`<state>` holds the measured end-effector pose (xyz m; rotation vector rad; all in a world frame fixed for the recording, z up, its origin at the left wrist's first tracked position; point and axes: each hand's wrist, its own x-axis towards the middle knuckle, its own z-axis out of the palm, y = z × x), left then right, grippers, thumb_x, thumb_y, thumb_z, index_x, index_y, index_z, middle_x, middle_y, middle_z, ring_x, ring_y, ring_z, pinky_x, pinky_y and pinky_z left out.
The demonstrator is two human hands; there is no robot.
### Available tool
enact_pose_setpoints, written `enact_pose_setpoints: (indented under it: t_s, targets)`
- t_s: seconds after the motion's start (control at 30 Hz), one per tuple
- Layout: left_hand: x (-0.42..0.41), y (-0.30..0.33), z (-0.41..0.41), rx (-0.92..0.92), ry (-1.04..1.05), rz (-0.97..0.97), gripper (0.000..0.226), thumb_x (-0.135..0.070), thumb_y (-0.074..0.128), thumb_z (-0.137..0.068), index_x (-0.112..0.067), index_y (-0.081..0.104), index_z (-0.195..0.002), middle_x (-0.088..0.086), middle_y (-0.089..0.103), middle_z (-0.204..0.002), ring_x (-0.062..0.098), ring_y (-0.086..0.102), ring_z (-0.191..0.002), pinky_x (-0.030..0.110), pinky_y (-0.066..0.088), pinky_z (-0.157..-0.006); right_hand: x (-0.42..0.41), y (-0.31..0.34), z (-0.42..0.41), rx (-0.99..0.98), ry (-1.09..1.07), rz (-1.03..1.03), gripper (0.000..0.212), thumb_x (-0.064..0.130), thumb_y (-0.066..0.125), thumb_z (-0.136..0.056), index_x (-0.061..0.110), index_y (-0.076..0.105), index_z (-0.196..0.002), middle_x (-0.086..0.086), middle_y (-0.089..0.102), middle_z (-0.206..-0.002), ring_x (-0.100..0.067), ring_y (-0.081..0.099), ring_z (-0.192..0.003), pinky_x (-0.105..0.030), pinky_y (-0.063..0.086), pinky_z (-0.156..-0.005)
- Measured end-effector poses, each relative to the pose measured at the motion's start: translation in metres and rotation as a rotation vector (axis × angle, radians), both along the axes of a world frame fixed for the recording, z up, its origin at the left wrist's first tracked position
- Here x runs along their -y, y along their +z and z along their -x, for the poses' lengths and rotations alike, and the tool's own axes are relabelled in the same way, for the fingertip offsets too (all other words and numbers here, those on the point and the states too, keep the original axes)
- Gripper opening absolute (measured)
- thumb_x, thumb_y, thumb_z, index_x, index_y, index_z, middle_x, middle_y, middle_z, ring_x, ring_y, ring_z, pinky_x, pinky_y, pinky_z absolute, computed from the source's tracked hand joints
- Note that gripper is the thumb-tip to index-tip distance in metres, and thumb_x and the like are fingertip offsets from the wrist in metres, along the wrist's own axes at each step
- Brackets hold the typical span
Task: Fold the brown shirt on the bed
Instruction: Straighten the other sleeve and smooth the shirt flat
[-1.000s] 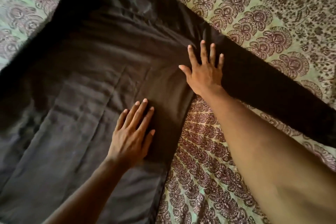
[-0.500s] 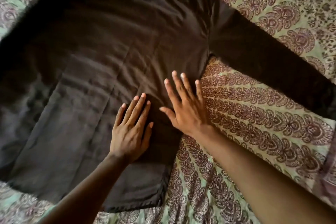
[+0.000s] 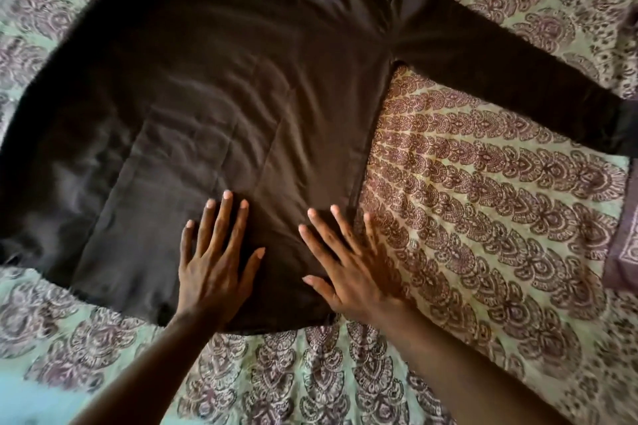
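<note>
A dark brown long-sleeved shirt (image 3: 224,86) lies spread flat on the bed, its hem toward me and one sleeve (image 3: 518,83) stretched out to the right. My left hand (image 3: 215,262) lies flat on the lower part of the shirt, fingers straight and spread. Just to its right, my right hand (image 3: 352,269) presses flat on the shirt's lower right corner, with its outer fingers reaching over the side seam onto the bedspread. Neither hand holds any cloth.
The bed is covered by a pale green bedspread (image 3: 483,217) with a maroon paisley pattern. A purple patterned cloth or pillow edge (image 3: 625,245) shows at the right border.
My right hand has slid down the shirt's right side from the armpit to the hem corner. The left hand kept its place on the cloth, and the view now takes in the whole hem.
</note>
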<state>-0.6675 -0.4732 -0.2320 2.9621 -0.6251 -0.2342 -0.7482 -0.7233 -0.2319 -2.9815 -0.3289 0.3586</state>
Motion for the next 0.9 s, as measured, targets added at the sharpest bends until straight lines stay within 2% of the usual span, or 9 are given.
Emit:
enact_pose_setpoints:
  t_s: [0.17, 0.27, 0.33, 0.4, 0.47, 0.53, 0.6, 0.73, 0.9]
  targets:
    - [-0.028, -0.002, 0.031, -0.020, -0.035, 0.009, 0.082, -0.061, 0.037, -0.099, -0.019, 0.015, -0.166, 0.002, 0.006, -0.174, 0.024, 0.008, -0.161, 0.053, 0.018, -0.127, -0.021, 0.006, 0.009, 0.025, -0.146, -0.076, 0.074, 0.068, 0.030, -0.103, 0.032, 0.013, -0.165, 0.004, -0.003, -0.174, -0.027, -0.004, -0.161, -0.070, 0.007, -0.122]
    - [-0.038, -0.004, 0.045, -0.027, -0.052, 0.025, 0.082, -0.061, 0.035, -0.099, -0.018, 0.012, -0.166, 0.001, 0.003, -0.175, 0.021, 0.003, -0.161, 0.050, 0.015, -0.128, -0.019, 0.008, -0.050, 0.144, -0.291, -0.064, 0.075, 0.070, 0.032, -0.101, 0.032, 0.019, -0.165, -0.001, 0.004, -0.174, -0.031, 0.000, -0.161, -0.064, 0.000, -0.123]
    - [-0.043, -0.005, 0.051, -0.012, -0.047, 0.050, 0.081, -0.059, 0.037, -0.100, -0.018, 0.013, -0.166, 0.001, 0.004, -0.175, 0.020, 0.003, -0.161, 0.048, 0.013, -0.129, -0.016, 0.004, -0.103, 0.184, -0.355, -0.049, 0.078, 0.073, 0.031, -0.100, 0.031, 0.020, -0.165, -0.004, 0.006, -0.174, -0.036, 0.003, -0.160, -0.064, 0.008, -0.123]
    - [-0.044, -0.005, 0.051, 0.011, -0.032, 0.095, 0.076, -0.055, 0.040, -0.102, -0.017, 0.020, -0.165, 0.002, 0.012, -0.174, 0.022, 0.011, -0.161, 0.047, 0.016, -0.128, -0.013, -0.002, -0.147, 0.136, -0.458, -0.068, 0.079, 0.075, 0.030, -0.098, 0.032, 0.019, -0.164, -0.005, 0.006, -0.174, -0.037, 0.004, -0.159, -0.065, 0.014, -0.123]
    - [-0.041, -0.001, 0.042, 0.033, 0.020, 0.192, 0.065, -0.045, 0.046, -0.102, -0.013, 0.038, -0.158, 0.005, 0.033, -0.167, 0.028, 0.033, -0.151, 0.049, 0.026, -0.122, -0.022, -0.012, -0.164, 0.054, -0.576, -0.079, 0.078, 0.075, 0.029, -0.097, 0.035, 0.019, -0.164, -0.004, 0.005, -0.174, -0.037, 0.004, -0.159, -0.066, 0.012, -0.123]
    - [-0.035, 0.007, 0.018, 0.043, 0.070, 0.286, 0.051, -0.037, 0.049, -0.100, -0.012, 0.054, -0.145, 0.007, 0.051, -0.149, 0.034, 0.047, -0.127, 0.050, 0.034, -0.110, -0.045, -0.019, -0.149, 0.068, -0.598, 0.007, 0.076, 0.074, 0.024, -0.098, 0.035, 0.020, -0.164, -0.003, 0.009, -0.174, -0.036, 0.007, -0.159, -0.066, 0.012, -0.123]
    - [-0.033, 0.015, -0.014, 0.053, 0.069, 0.320, 0.046, -0.033, 0.051, -0.097, -0.015, 0.056, -0.139, 0.008, 0.054, -0.139, 0.035, 0.049, -0.121, 0.050, 0.035, -0.107, -0.072, -0.015, -0.110, 0.105, -0.546, 0.046, 0.073, 0.071, 0.022, -0.102, 0.033, 0.019, -0.164, -0.004, 0.010, -0.174, -0.035, 0.009, -0.159, -0.064, 0.015, -0.122]
    - [-0.045, 0.007, -0.084, 0.053, -0.102, 0.250, 0.056, -0.037, 0.048, -0.098, -0.013, 0.050, -0.148, 0.008, 0.045, -0.158, 0.034, 0.043, -0.143, 0.051, 0.033, -0.115, -0.122, 0.001, -0.007, 0.028, -0.460, 0.030, 0.069, 0.065, 0.027, -0.105, 0.033, 0.012, -0.165, -0.003, 0.001, -0.174, -0.033, 0.003, -0.160, -0.062, 0.017, -0.122]
    - [-0.058, -0.009, -0.119, 0.038, -0.449, 0.109, 0.069, -0.052, 0.040, -0.103, -0.019, 0.029, -0.162, 0.008, 0.017, -0.172, 0.030, 0.021, -0.158, 0.051, 0.027, -0.123, -0.165, 0.011, 0.066, -0.043, -0.502, -0.090, 0.060, 0.052, 0.033, -0.107, 0.034, 0.025, -0.163, 0.000, 0.005, -0.174, -0.029, 0.006, -0.161, -0.067, 0.024, -0.118]
